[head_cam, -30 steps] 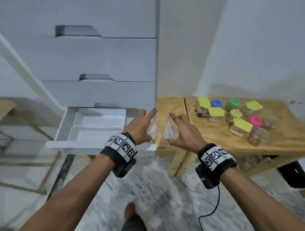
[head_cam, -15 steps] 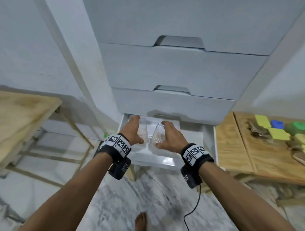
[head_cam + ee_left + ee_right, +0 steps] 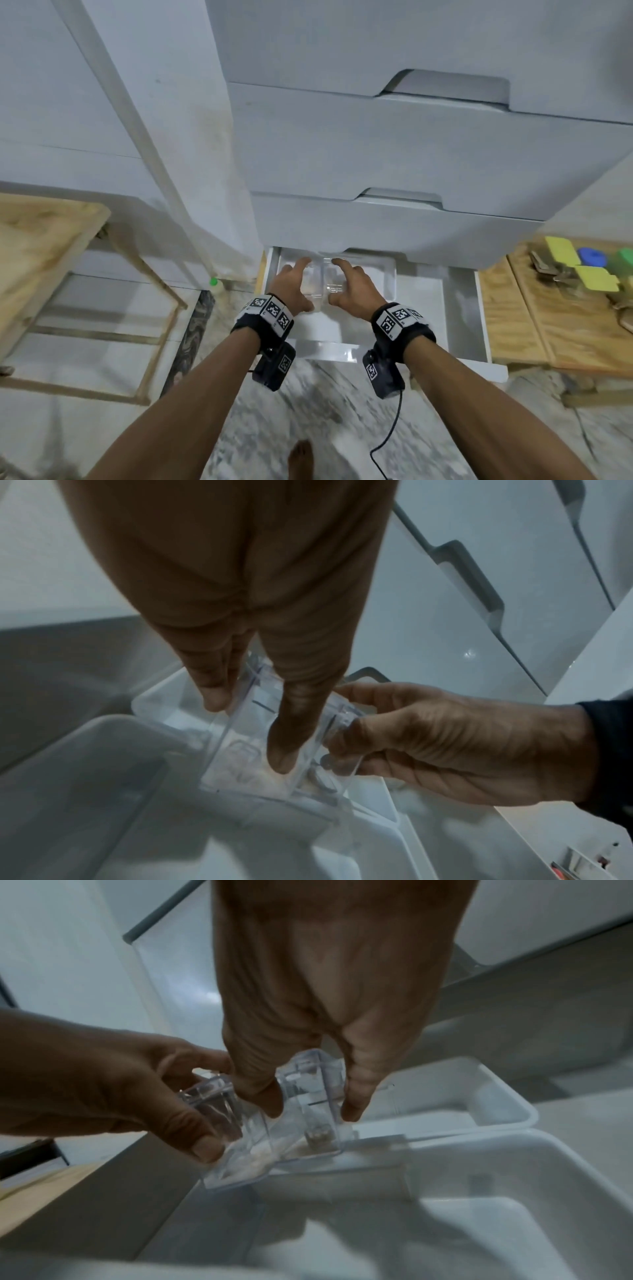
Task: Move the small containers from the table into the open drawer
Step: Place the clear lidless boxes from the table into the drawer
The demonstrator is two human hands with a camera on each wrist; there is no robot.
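My left hand (image 3: pixel 293 291) and right hand (image 3: pixel 352 291) each grip a clear container (image 3: pixel 260 739), (image 3: pixel 308 1104) mid-frame over the drawer tray (image 3: pixel 390 274); no readable labels.

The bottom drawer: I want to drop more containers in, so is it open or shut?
Open: the bottom drawer is pulled out below the closed drawers, its white trays exposed.

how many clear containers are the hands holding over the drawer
2. One clear container is held by the left hand, the other clear container by the right hand, side by side above the white tray in the open drawer.
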